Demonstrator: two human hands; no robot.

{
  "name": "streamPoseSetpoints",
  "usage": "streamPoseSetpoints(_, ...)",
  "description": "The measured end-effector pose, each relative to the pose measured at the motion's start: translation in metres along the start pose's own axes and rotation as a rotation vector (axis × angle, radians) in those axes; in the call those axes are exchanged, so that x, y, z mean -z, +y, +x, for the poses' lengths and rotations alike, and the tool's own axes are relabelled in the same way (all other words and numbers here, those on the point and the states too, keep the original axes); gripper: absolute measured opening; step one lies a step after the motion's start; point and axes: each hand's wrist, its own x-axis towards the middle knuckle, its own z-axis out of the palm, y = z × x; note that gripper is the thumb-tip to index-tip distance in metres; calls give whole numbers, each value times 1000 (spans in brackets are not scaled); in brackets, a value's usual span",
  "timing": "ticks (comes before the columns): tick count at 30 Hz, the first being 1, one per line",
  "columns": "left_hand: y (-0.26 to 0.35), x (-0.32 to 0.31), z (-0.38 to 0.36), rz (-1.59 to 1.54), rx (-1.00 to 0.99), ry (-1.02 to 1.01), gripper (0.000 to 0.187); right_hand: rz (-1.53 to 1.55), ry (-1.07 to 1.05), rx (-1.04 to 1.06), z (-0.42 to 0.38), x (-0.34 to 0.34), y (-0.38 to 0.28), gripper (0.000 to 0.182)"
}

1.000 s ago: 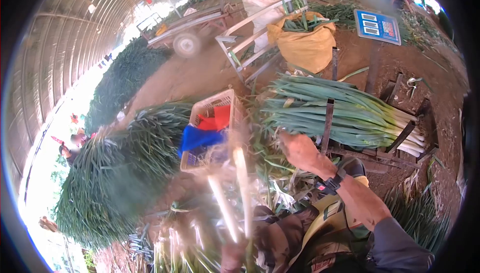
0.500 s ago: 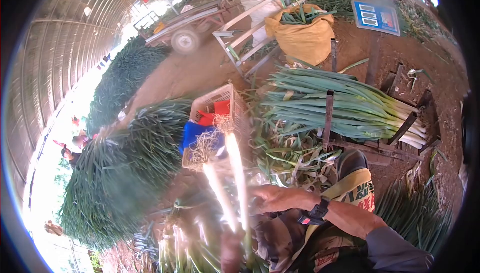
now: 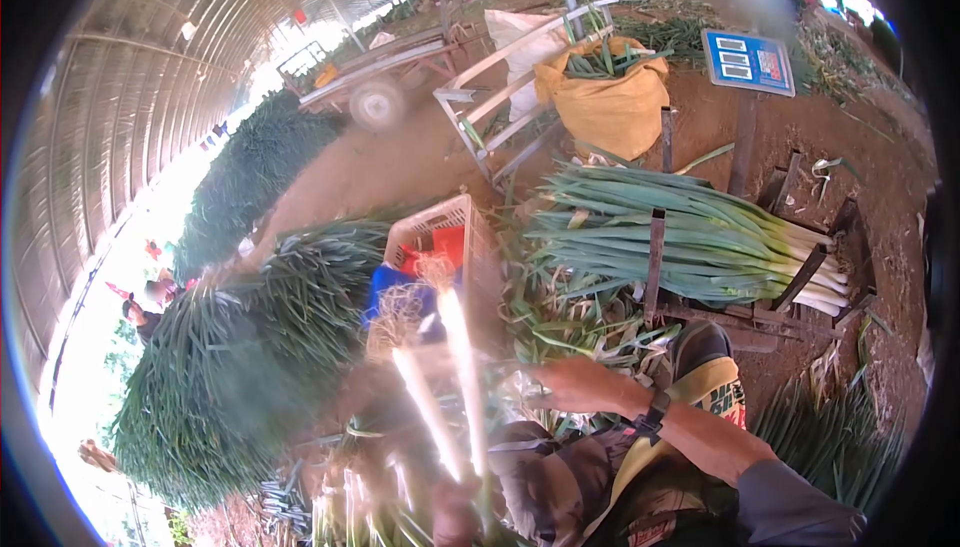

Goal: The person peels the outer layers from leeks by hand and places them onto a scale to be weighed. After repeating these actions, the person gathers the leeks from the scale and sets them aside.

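Observation:
Two long green onions (image 3: 462, 377) stand roots up before me, their white shanks bright in the light. My left hand (image 3: 455, 512), at the lower edge of the view, is closed round them below the white part. My right hand (image 3: 578, 384) is just right of the shanks, smeared by motion, so its fingers and anything in them cannot be made out. A watch (image 3: 652, 417) is on that wrist. Under the left hand lie more green onions (image 3: 350, 507), white parts showing. Beyond the roots is a plastic crate (image 3: 480, 247) with red and blue things inside.
A thick bundle of green onions (image 3: 660, 232) lies in a metal rack (image 3: 655, 267) at right. Trimmed leaves (image 3: 590, 317) litter the ground before it. A large onion pile (image 3: 240, 357) is at left. Farther back are a yellow sack (image 3: 610, 112), a scale display (image 3: 748, 62) and a cart (image 3: 380, 102).
The view has tilted up slightly, so the background sits lower. The two green onions stay in my left hand, a little further left. My right hand has moved slightly right, away from the shanks.

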Motion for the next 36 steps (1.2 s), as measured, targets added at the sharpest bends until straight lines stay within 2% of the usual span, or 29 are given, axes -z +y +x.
streamPoseSetpoints(1,-11,3,-3,199,-95,3,43,401,52,-27,7,5,-7,66)
streamPoseSetpoints(2,-16,3,-2,400,-191,3,42,633,109,-49,11,13,-18,65)
streamPoseSetpoints(3,13,-19,-3,96,197,-7,36,864,173,-59,15,23,-30,63)
streamPoseSetpoints(4,18,-32,-2,55,221,-14,33,923,235,-66,15,35,-44,55)
streamPoseSetpoints(6,13,-44,7,147,295,-55,34,1022,350,-82,22,41,-56,52)
streamPoseSetpoints(9,2,-40,17,49,226,-116,44,1209,475,-56,37,22,-52,54)
streamPoseSetpoints(10,4,-44,19,5,192,-113,47,1208,459,-70,35,19,-52,54)
streamPoseSetpoints(11,19,-49,20,-10,227,-211,46,1207,441,-87,33,17,-51,54)
streamPoseSetpoints(14,-1,-33,35,147,143,-227,45,1121,463,-48,33,9,-51,53)
streamPoseSetpoints(15,-3,-33,39,247,182,-210,48,1078,484,-23,34,7,-50,52)
streamPoseSetpoints(18,2,-49,41,393,114,-231,52,1161,439,-123,34,13,-56,47)
streamPoseSetpoints(19,11,-56,40,312,156,-272,54,1431,430,-128,29,19,-66,39)
streamPoseSetpoints(22,-48,-15,48,387,106,-298,57,1550,397,-57,30,15,-52,32)
streamPoseSetpoints(23,-56,-9,45,378,122,-293,57,1450,469,-94,27,21,-64,27)
streamPoseSetpoints(25,-6,-39,31,258,256,-251,59,1384,547,-72,30,19,-58,27)
streamPoseSetpoints(26,-4,-45,21,527,160,-189,60,1347,592,-58,31,19,-55,26)
streamPoseSetpoints(28,-10,-62,3,1058,-56,-65,62,1062,675,-33,29,28,-54,29)
streamPoseSetpoints(29,-7,-68,-3,990,12,-4,71,916,708,-21,27,34,-56,31)
streamPoseSetpoints(31,-25,-62,-7,1016,-86,74,63,941,720,-24,26,40,-57,35)
streamPoseSetpoints(33,-18,-65,-6,979,-157,106,50,1278,665,-46,29,42,-59,39)
streamPoseSetpoints(36,10,-60,3,862,-66,121,43,1307,537,-23,29,54,-53,45)
